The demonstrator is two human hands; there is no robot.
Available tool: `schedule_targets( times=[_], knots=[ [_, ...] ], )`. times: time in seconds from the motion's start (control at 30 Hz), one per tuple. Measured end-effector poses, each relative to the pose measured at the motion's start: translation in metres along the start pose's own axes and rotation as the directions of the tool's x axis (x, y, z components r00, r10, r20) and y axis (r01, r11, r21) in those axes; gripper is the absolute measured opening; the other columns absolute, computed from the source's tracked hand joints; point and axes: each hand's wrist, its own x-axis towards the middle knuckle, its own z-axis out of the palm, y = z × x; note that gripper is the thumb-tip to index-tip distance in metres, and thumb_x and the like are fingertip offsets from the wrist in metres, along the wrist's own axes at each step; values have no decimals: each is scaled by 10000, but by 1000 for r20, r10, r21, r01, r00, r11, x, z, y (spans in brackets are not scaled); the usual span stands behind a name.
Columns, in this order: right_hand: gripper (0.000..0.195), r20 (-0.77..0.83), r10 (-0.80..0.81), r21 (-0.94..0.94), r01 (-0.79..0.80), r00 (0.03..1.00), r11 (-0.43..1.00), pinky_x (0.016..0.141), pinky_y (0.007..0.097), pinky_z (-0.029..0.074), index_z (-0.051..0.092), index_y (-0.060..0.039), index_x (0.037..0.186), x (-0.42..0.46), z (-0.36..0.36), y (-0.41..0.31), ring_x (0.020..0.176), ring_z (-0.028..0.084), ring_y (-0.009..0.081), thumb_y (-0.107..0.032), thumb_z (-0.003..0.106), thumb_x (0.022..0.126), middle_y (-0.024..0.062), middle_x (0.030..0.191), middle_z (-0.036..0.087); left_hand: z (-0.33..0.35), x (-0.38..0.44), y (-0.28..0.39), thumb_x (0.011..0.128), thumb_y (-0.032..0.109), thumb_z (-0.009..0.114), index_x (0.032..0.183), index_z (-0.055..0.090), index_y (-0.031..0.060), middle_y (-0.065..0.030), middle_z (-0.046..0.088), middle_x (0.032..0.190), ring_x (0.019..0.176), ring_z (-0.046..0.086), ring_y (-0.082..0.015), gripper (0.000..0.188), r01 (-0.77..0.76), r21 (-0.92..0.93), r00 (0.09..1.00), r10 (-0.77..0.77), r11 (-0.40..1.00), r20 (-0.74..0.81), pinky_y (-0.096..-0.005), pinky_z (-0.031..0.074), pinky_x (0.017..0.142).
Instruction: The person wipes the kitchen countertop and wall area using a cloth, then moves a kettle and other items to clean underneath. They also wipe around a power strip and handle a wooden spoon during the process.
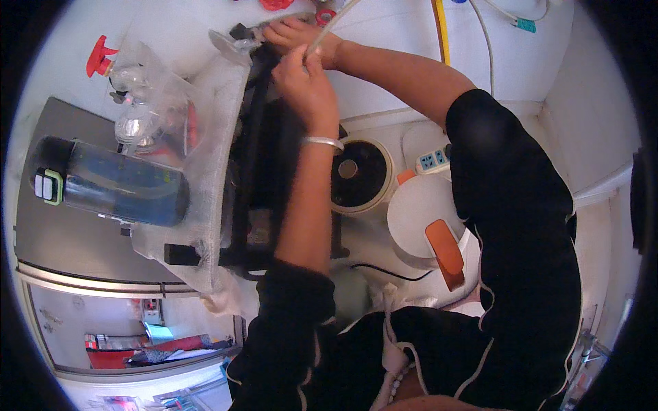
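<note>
My left hand (308,90), with a silver bangle on its wrist, pinches a pale cord (329,32) between thumb and fingers. Beyond it, at the top, my right hand (295,38) reaches over the far end of a dark rack (262,138); its fingers touch something greyish there that I cannot make out, and whether they grip it is unclear. Clear plastic film (205,128) covers the rack's left side. A blue-tinted water bottle (126,182) lies on its side on the left, near a clear spray bottle with a red trigger (100,56).
Right of the rack stand a round cooker with a dark lid (360,177) and a white pot (421,216) with orange handles. A power strip (432,162) lies behind them. A black cable (396,273) runs nearby. A yellow strip (442,31) and white cables hang at the top.
</note>
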Motion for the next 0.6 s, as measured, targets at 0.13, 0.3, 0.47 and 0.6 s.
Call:
schedule_targets(
  times=[0.13,0.3,0.47,0.6],
  knots=[
    [363,60,24,281,-40,998,959,889,335,364,467,-18,1065,-31,-1,-9,1005,456,227,-197,506,752,87,1073,474,5,-17,-4,782,181,586,907,603,-1,-157,583,785,735,521,-269,222,32,29,999,-32,999,28,-360,420,679],
    [336,79,-64,364,31,995,931,879,329,381,466,-43,1067,-52,17,-8,996,452,238,-161,530,760,89,1055,471,4,-14,-9,793,179,574,913,593,-11,-157,599,785,721,540,-268,225,74,-58,996,-71,996,60,-360,429,665],
    [360,184,-22,397,-54,983,916,872,322,392,467,-41,1077,-70,-4,-15,993,440,224,-130,552,739,96,1040,466,1,-9,-9,765,129,562,904,615,27,-129,612,858,793,518,-309,181,52,36,996,-54,998,66,-388,407,719],
    [527,330,-334,251,259,883,933,944,346,325,372,16,1188,-108,-11,-19,1078,400,270,-133,543,712,152,1139,433,-4,-7,2,807,211,570,912,591,-2,-152,593,825,754,515,-267,239,63,53,990,-69,997,125,-348,406,684]
  ],
)
